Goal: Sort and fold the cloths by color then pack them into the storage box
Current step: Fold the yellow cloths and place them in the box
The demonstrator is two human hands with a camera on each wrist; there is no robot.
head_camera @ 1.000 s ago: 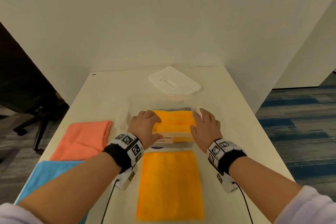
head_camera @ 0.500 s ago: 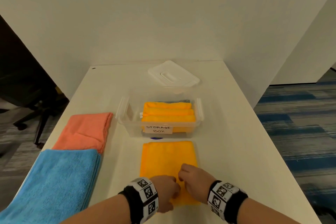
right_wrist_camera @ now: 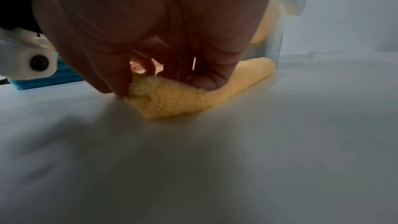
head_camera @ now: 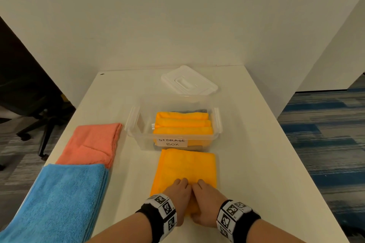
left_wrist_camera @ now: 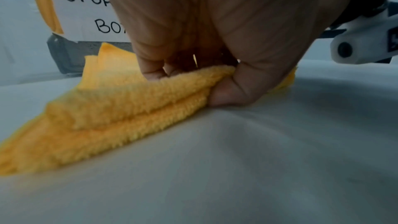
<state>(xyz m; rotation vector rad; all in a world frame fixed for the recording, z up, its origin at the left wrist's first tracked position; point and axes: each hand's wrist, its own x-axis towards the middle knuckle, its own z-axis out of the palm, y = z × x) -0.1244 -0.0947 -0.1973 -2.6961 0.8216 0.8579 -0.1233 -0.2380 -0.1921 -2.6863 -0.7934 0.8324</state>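
Note:
A folded orange cloth [head_camera: 185, 165] lies on the white table [head_camera: 256, 163] in front of the clear storage box [head_camera: 134, 124]. Both hands are side by side at its near edge. My left hand [head_camera: 177, 197] pinches that edge between thumb and fingers, as the left wrist view shows on the orange cloth [left_wrist_camera: 120, 108]. My right hand [head_camera: 205, 201] grips the same edge, bunching the orange cloth [right_wrist_camera: 183, 98] under its fingers. Inside the box lie folded orange cloths [head_camera: 182, 126] over something grey.
A folded salmon cloth [head_camera: 92, 144] and a blue towel [head_camera: 59, 199] lie at the left of the table. The white box lid [head_camera: 188, 84] rests behind the box. Walls close the far side; an office chair [head_camera: 33, 108] stands left of the table.
Both hands left the storage box and drew back to the near edge of the orange cloth on the table, where they have taken hold of it.

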